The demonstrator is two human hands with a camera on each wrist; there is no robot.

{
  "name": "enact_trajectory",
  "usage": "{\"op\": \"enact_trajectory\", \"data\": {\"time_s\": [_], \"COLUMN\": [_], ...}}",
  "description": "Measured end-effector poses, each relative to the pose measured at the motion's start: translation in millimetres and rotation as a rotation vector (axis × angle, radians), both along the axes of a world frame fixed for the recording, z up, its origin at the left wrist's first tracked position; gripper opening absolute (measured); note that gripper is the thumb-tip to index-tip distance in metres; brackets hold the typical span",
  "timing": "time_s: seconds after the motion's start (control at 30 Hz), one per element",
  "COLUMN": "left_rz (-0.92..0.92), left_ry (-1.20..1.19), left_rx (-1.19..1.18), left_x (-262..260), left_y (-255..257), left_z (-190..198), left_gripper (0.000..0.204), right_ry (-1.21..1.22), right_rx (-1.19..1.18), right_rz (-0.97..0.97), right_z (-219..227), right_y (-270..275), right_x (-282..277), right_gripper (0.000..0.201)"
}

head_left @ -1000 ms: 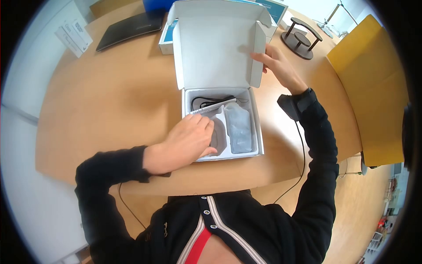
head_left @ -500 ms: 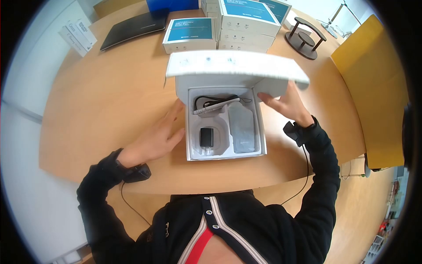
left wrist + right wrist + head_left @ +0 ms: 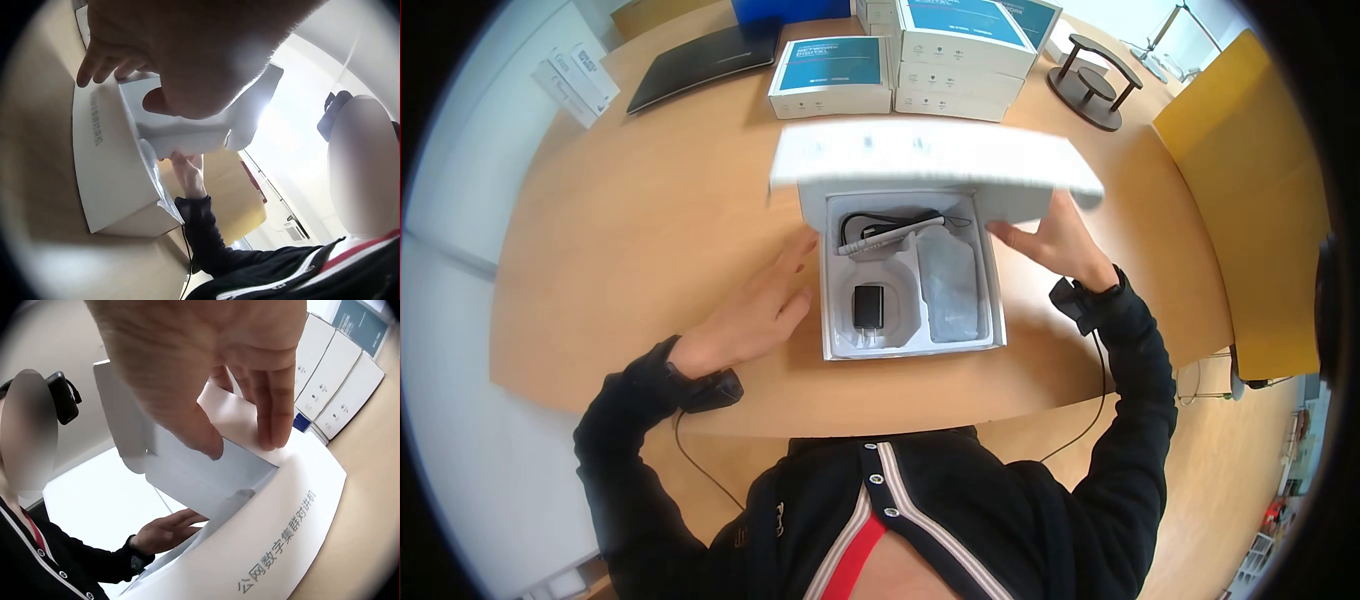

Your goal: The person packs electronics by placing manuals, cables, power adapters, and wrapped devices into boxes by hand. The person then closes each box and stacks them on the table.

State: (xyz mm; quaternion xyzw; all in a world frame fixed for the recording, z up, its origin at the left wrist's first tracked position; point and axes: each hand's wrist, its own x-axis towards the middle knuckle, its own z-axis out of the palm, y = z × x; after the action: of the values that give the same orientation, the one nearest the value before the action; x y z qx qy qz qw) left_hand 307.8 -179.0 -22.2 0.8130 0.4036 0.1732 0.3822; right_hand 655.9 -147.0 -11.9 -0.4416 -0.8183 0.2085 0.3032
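An open white cardboard box (image 3: 914,353) stands on the table, its lid (image 3: 930,150) folded partway forward. In its tray lie a black plug adapter (image 3: 868,306), a device in a cloudy plastic bag (image 3: 950,285), a rolled white paper (image 3: 885,238) and a black cord (image 3: 870,220). My left hand (image 3: 750,310) is beside the box's left wall, fingers extended and thumb apart. On the right, my right hand (image 3: 1060,240) is at the lid's side flap (image 3: 206,472), thumb on the inner side and straight fingers (image 3: 281,419) outside; the head view hides those fingers behind the lid.
Behind the box stand a teal-topped white box (image 3: 830,85) and a stack of similar boxes (image 3: 960,75). A closed black laptop (image 3: 705,65) lies back left, a dark wooden stand (image 3: 1095,85) back right. A yellow panel (image 3: 1245,200) rises along the right side.
The lid has come down from upright to partway forward. My left hand has left the tray for the box's left side, uncovering the adapter. The right hand has moved lower along the flap.
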Motion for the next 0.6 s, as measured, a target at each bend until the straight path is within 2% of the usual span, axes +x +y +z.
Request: {"op": "enact_trajectory", "data": {"time_s": [0.07,0.1,0.13,0.17,0.2,0.23,0.27,0.33,0.37,0.53,0.6], "left_rz": [0.082,0.082,0.042,0.001,-0.003,-0.023,-0.042,0.030,0.053,0.169,0.207], "left_ry": [0.069,0.069,0.164,0.260,0.261,0.088,-0.087,-0.208,-0.183,-0.117,-0.016], "left_rx": [-0.112,-0.114,-0.068,-0.020,-0.019,0.007,0.035,-0.009,-0.017,-0.122,-0.211], "left_x": [0,-1,-5,-7,-8,-10,-10,-8,-11,-19,-16], "left_y": [-3,-2,1,3,4,8,8,-2,-5,-29,-43], "left_z": [1,0,-3,-6,-10,-17,-21,-17,-18,-14,-9], "left_gripper": [0.060,0.060,0.059,0.058,0.058,0.057,0.056,0.053,0.052,0.049,0.052], "right_ry": [0.011,0.026,-0.042,0.062,0.164,0.060,-0.014,-0.193,-0.321,-0.361,-0.166], "right_rx": [0.083,0.014,0.065,-0.052,-0.168,0.006,-0.022,0.106,0.092,0.164,0.121], "right_rz": [0.096,0.087,0.106,0.127,0.147,0.259,0.240,0.232,0.192,0.122,-0.032], "right_z": [-1,-1,-5,-4,-2,-2,3,-5,-6,-22,-23], "right_y": [-4,-6,-3,-4,-5,-3,-10,-17,-24,-40,-52], "right_x": [-3,-2,1,0,-1,-2,-5,-7,-8,-10,-8], "right_gripper": [0.044,0.044,0.045,0.046,0.047,0.048,0.050,0.048,0.049,0.055,0.049]}}
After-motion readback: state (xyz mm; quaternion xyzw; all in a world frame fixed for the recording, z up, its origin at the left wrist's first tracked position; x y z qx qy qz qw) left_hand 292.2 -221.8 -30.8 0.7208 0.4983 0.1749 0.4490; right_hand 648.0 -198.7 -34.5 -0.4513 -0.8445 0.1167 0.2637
